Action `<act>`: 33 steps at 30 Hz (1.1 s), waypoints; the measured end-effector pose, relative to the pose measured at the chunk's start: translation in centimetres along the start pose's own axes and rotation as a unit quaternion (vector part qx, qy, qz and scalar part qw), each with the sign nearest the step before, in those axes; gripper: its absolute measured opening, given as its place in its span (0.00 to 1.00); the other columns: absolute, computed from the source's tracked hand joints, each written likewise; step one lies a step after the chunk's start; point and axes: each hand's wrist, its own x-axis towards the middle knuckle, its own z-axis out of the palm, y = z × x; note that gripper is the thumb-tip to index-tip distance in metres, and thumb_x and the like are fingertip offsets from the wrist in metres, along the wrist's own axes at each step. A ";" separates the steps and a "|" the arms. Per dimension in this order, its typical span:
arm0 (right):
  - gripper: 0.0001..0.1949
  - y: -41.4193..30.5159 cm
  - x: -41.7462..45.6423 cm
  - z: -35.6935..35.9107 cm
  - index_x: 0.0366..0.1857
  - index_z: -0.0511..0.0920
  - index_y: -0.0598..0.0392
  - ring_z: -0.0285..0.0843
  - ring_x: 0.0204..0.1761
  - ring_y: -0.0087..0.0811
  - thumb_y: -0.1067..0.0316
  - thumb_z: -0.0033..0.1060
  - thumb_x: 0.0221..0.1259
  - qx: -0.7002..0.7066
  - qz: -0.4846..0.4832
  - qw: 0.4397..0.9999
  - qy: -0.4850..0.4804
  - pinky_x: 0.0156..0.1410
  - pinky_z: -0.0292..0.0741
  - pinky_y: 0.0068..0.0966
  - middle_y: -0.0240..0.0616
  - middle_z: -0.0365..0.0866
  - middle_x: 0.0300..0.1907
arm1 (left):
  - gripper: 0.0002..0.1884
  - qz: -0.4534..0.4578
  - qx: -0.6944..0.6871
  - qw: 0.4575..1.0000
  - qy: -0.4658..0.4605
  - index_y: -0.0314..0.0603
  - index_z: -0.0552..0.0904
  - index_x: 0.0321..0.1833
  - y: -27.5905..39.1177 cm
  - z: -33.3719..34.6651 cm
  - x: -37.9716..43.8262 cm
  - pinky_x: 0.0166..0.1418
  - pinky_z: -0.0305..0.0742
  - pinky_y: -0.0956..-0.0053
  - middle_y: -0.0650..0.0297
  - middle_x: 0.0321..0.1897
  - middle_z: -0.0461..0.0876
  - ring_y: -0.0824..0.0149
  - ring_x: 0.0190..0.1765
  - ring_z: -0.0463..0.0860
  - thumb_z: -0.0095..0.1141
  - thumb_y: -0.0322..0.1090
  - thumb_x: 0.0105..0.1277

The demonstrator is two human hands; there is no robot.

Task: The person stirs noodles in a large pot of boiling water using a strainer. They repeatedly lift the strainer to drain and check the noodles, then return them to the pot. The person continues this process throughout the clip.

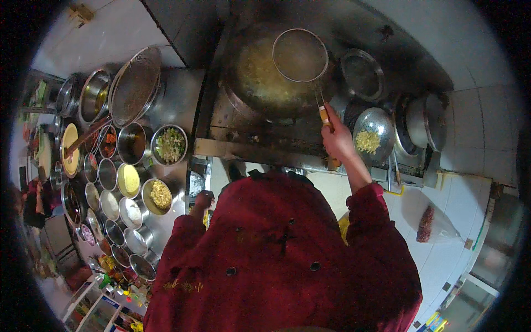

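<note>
My right hand (338, 137) grips the wooden handle of a round fine-mesh strainer (300, 56). The strainer is held over a large wok (238, 101) on the stove, and the net looks empty. Pale yellow pieces in cloudy liquid (265, 72) fill the wok, partly hidden by the strainer and steam. To the right of this hand, a perforated metal ladle (379, 128) holds a small heap of chopped yellowish bits (367, 142). Low at my side hangs my left hand (203, 201), beside the edge of the steel counter (176, 182); its fingers are dim and blurred.
Several metal bowls crowd the left counter, including chopped green onion (169, 145), yellow powder (129, 180) and yellowish pieces (160, 195). A large wire strainer (137, 87) leans behind them. Pots (427, 120) stand right of the stove. A bag with red contents (427, 224) lies at right.
</note>
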 end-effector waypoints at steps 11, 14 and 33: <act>0.35 3.0 0.5 -4.9 0.78 0.58 0.42 0.61 0.17 0.19 0.72 0.54 0.64 0.249 0.107 0.958 -0.095 0.20 0.61 0.21 0.28 0.70 0.25 | 0.05 0.029 0.148 0.987 0.057 0.47 0.80 0.34 3.0 3.1 -2.7 0.21 0.68 0.74 0.66 0.23 0.79 0.70 0.22 0.79 0.54 0.35 0.66; 0.31 5.2 1.6 -10.0 0.76 0.61 0.47 0.63 0.21 0.17 0.67 0.57 0.68 0.211 0.119 0.962 -0.123 0.24 0.62 0.20 0.24 0.68 0.25 | 0.07 0.054 0.121 0.989 0.066 0.46 0.81 0.36 2.2 3.3 -2.4 0.21 0.67 0.74 0.65 0.22 0.79 0.70 0.22 0.79 0.55 0.38 0.68; 0.35 1.9 7.4 -6.3 0.77 0.61 0.42 0.66 0.18 0.23 0.69 0.52 0.62 -0.123 -0.008 0.943 -0.310 0.23 0.66 0.24 0.32 0.73 0.25 | 0.03 0.070 -0.107 0.992 0.020 0.44 0.78 0.33 -3.2 1.7 -0.3 0.20 0.64 0.76 0.65 0.21 0.77 0.69 0.20 0.77 0.56 0.31 0.66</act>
